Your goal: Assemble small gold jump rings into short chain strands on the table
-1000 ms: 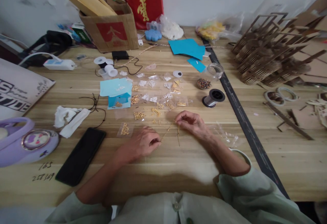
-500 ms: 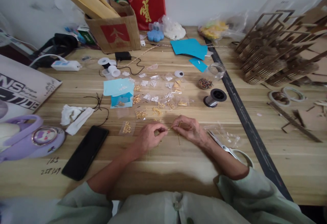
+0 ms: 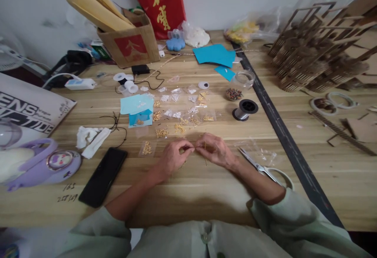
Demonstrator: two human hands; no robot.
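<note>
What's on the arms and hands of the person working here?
Loose, pale grey-green sleeves cover the upper arms and end partway down the forearms. The left hand and the right hand are bare: no gloves.

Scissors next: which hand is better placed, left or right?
Right, probably: the scissors lie nearer the right hand, and the left hand would have to reach across it. Both seem to pinch the gold chain, so either must free up first.

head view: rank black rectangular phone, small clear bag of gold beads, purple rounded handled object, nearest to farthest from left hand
1. Bag of gold beads, just left of the left hand
2. Black phone, farther left
3. Purple object, far left, beyond the phone
</note>
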